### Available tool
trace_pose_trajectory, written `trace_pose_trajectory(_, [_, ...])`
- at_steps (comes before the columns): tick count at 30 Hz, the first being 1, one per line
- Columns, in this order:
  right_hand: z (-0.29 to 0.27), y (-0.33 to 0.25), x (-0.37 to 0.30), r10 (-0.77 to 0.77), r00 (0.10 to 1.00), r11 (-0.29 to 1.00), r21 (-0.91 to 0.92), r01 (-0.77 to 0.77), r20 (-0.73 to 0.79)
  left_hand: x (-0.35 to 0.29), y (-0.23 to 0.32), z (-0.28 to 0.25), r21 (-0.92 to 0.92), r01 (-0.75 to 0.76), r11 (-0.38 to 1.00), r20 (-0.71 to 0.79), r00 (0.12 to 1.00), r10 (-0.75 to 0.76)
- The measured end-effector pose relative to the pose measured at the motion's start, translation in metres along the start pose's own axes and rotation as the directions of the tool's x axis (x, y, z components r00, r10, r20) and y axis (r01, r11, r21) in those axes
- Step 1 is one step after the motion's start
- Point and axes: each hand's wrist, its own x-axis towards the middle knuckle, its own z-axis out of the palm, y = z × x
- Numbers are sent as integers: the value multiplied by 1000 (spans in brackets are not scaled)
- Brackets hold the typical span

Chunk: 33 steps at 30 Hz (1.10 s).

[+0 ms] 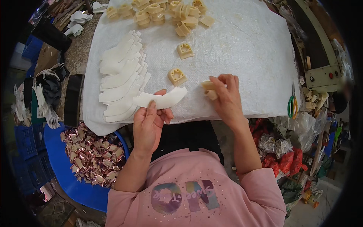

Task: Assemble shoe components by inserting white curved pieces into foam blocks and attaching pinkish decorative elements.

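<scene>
My left hand (149, 126) pinches a curved white strip (166, 100) between the thumb and the fingers beneath it. On the right, my right hand (229, 100) grips a small beige moulded piece (208, 87); the fingers partly cover it. A similar beige block with holes (177, 76) sits on the white covered table (245, 49), just beyond the strip. Another beige block (185, 50) lies farther back. Left of my left hand, several more white curved strips (119, 81) lie overlapped in a row.
A pile of beige blocks (155, 13) covers the far edge. A dark phone (73, 99) lies left of the table cover. Below left stands a blue basin (56, 151) of shiny pinkish pieces. Scissors (292, 106) are at the right edge, near a pale green machine (321, 75).
</scene>
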Motion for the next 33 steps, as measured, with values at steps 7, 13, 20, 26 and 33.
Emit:
trace_pose_trajectory(7, [-19, -48, -9, 94, 982, 566, 820, 81, -162, -10, -1, 3, 127, -93, 988, -2, 996, 94])
trace_pose_trajectory(13, [14, -68, -3, -178, 894, 675, 610, 415, -412, -18, 11, 24, 88, -189, 978, 27, 982, 187])
trace_pose_trajectory(20, [19, -72, -2, -260, 828, 683, 511, 522, -498, -24, 13, 19, 42, -132, 990, 98, 987, 128])
trace_pose_trajectory(26, [18, -72, -1, -269, 834, 707, 490, 511, -482, -28, 15, 25, 119, -174, 978, 112, 981, 160])
trace_pose_trajectory(33, [19, -73, 2, -306, 846, 827, 318, 463, -436, -30, 12, 29, 245, -159, 956, 41, 987, 154])
